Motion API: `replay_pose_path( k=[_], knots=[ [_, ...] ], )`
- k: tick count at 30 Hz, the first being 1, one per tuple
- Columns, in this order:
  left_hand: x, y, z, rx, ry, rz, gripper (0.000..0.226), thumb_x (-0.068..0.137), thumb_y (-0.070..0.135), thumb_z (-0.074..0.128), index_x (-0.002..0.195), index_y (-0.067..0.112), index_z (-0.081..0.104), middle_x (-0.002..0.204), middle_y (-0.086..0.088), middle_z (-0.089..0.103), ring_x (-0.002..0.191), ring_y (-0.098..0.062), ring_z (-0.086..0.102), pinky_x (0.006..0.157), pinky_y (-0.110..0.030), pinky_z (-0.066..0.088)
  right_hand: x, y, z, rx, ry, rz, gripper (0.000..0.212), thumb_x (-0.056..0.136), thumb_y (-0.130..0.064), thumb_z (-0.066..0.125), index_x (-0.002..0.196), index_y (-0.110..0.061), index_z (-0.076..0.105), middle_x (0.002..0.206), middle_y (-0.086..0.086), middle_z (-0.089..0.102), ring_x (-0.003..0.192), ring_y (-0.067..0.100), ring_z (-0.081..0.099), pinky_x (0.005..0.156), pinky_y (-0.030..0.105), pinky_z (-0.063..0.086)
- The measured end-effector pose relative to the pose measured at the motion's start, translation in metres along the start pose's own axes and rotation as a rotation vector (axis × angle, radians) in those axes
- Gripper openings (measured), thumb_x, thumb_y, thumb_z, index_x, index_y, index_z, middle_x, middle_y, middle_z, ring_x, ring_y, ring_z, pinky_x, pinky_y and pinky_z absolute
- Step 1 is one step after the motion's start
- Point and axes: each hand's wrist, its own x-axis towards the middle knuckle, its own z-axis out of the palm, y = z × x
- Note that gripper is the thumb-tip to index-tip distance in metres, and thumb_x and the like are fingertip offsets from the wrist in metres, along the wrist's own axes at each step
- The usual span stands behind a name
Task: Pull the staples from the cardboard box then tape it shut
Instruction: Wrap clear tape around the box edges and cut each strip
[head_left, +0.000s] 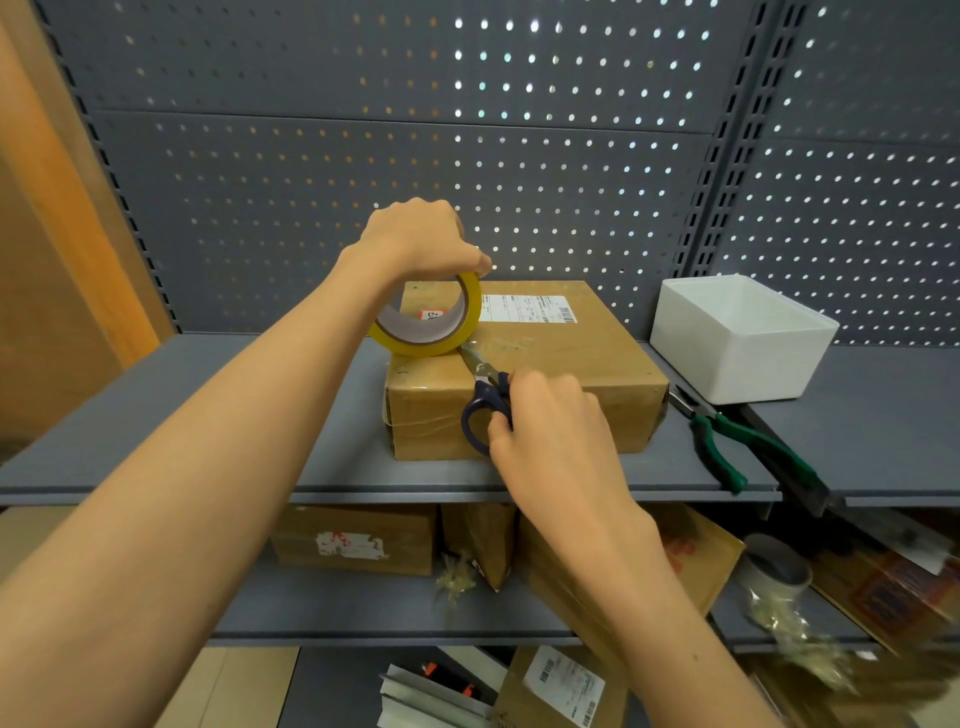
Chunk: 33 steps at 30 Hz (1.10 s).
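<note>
On the grey shelf (322, 415) in front of you, the cardboard box (571, 374) is lying flat with its flaps down, near the back panel with many small holes. Your left hand (415, 239) is gripping the yellow tape roll (441, 322) from above, the fingers curled over its top edge, and is holding it upright on the left part of the box top. Clear tape is lying along the middle seam of the box, next to the roll. Your right hand (550, 421) is holding the dark blue scissors (485, 395), with fingers going through the handle rings; the blades are pointing toward the roll, just at the place where the tape is leaving it. The green pliers (737, 441) are resting on the shelf to the right of the box, apart from it. Behind them a white bin (737, 343) is standing.
</note>
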Motion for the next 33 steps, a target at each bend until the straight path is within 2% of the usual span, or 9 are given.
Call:
replay_pose_path(
  k=[8,11,15,19,23,25,27,29,33],
  knots=[
    [-0.001,0.001,0.000,0.001,-0.002,0.002,0.034,0.080,0.041,0.057,0.068,0.009,0.054,0.057,0.001,0.046,0.053,-0.012,0.040,0.049,-0.021,0.027,-0.005,-0.003,0.001,-0.011,0.019,-0.005,0.021,0.094,-0.018,0.052,0.114,-0.011,0.052,0.109,0.006,0.059,0.097,0.022,0.057,0.067,0.023,0.039],
    [-0.001,0.001,0.000,-0.005,-0.006,-0.014,0.033,0.079,0.040,0.058,0.071,0.008,0.059,0.059,0.001,0.048,0.057,-0.016,0.045,0.051,-0.021,0.031,-0.010,-0.002,-0.006,-0.006,0.031,-0.021,0.018,0.094,-0.020,0.052,0.111,-0.012,0.053,0.102,0.002,0.058,0.085,0.017,0.052,0.064,0.021,0.037],
    [-0.001,-0.005,0.001,-0.031,-0.006,-0.034,0.038,0.077,0.043,0.058,0.085,0.007,0.068,0.083,-0.001,0.057,0.071,-0.023,0.052,0.055,-0.023,0.036,-0.017,0.003,-0.015,-0.006,0.031,-0.023,0.017,0.093,-0.020,0.053,0.109,-0.015,0.056,0.101,0.001,0.060,0.089,0.018,0.058,0.063,0.021,0.038],
    [-0.002,-0.006,0.002,-0.031,-0.003,-0.044,0.035,0.078,0.046,0.058,0.088,0.013,0.066,0.092,-0.005,0.063,0.082,-0.028,0.057,0.071,-0.033,0.047,-0.021,0.012,-0.017,0.018,0.081,0.018,0.012,0.093,-0.020,0.052,0.102,-0.016,0.058,0.094,0.001,0.062,0.083,0.019,0.059,0.060,0.022,0.040],
    [-0.007,-0.003,-0.001,-0.022,0.008,-0.038,0.036,0.080,0.045,0.058,0.085,0.010,0.066,0.087,-0.008,0.064,0.081,-0.029,0.058,0.071,-0.033,0.047,-0.022,0.034,-0.024,0.041,0.232,0.098,0.015,0.092,-0.021,0.052,0.101,-0.015,0.061,0.089,0.004,0.063,0.074,0.021,0.053,0.058,0.027,0.036],
    [-0.011,-0.002,-0.003,-0.018,0.014,-0.027,0.034,0.081,0.044,0.057,0.082,0.011,0.064,0.084,-0.008,0.062,0.080,-0.029,0.057,0.067,-0.033,0.043,-0.020,0.050,-0.026,0.061,0.325,0.147,0.019,0.091,-0.020,0.053,0.105,-0.016,0.063,0.090,0.007,0.067,0.076,0.026,0.056,0.061,0.033,0.040],
    [-0.014,0.000,-0.004,-0.011,0.030,-0.021,0.032,0.082,0.043,0.057,0.081,0.012,0.062,0.083,-0.007,0.059,0.078,-0.027,0.053,0.064,-0.032,0.038,-0.017,0.071,-0.027,0.059,0.393,0.213,0.021,0.090,-0.018,0.054,0.107,-0.013,0.064,0.090,0.012,0.068,0.076,0.030,0.056,0.061,0.033,0.034],
    [-0.017,0.002,-0.005,0.002,0.050,-0.013,0.031,0.083,0.043,0.057,0.082,0.012,0.061,0.081,-0.006,0.057,0.077,-0.025,0.051,0.062,-0.031,0.034,-0.013,0.095,-0.025,0.030,0.405,0.304,0.020,0.090,-0.015,0.054,0.106,-0.009,0.064,0.091,0.016,0.067,0.078,0.034,0.054,0.060,0.031,0.026],
    [-0.022,0.004,-0.006,0.008,0.072,0.006,0.028,0.084,0.042,0.056,0.083,0.014,0.056,0.079,-0.006,0.056,0.076,-0.024,0.050,0.062,-0.031,0.034,-0.008,0.136,-0.016,0.003,0.348,0.458,0.015,0.088,-0.010,0.053,0.095,0.000,0.063,0.088,0.023,0.064,0.078,0.038,0.051,0.061,0.034,0.033]
  ],
)
